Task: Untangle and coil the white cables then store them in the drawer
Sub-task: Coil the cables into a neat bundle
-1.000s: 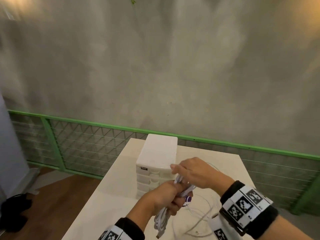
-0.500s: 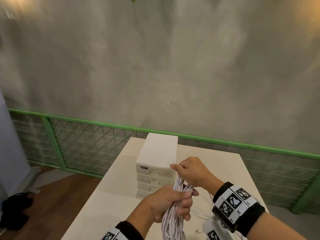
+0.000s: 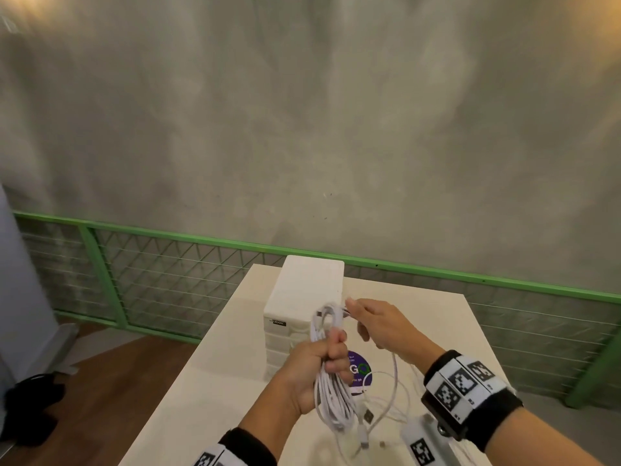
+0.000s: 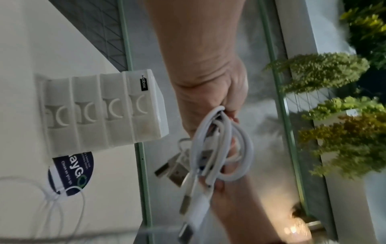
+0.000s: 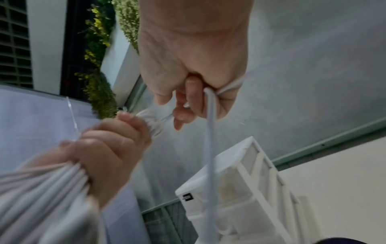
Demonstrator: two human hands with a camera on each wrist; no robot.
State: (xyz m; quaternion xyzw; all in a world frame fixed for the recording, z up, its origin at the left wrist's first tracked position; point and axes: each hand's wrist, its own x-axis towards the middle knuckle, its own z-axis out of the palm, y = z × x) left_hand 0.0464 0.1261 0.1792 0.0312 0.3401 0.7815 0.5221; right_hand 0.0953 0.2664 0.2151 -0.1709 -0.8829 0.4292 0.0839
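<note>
My left hand grips a bundle of looped white cables in its fist above the table, loops sticking out above and hanging below, with several USB plugs dangling. My right hand pinches one white cable strand just right of the bundle's top; that strand runs down to the table. The white drawer unit with stacked shut drawers stands right behind both hands.
Loose white cable loops and a round purple sticker lie on the cream table. A green-framed mesh railing and a grey wall stand behind. The table's left edge drops to a wood floor.
My left hand has turned the bundle upright and raised it, so loops now stand above the fist. My right hand has shifted right and a little up, drawing a strand out.
</note>
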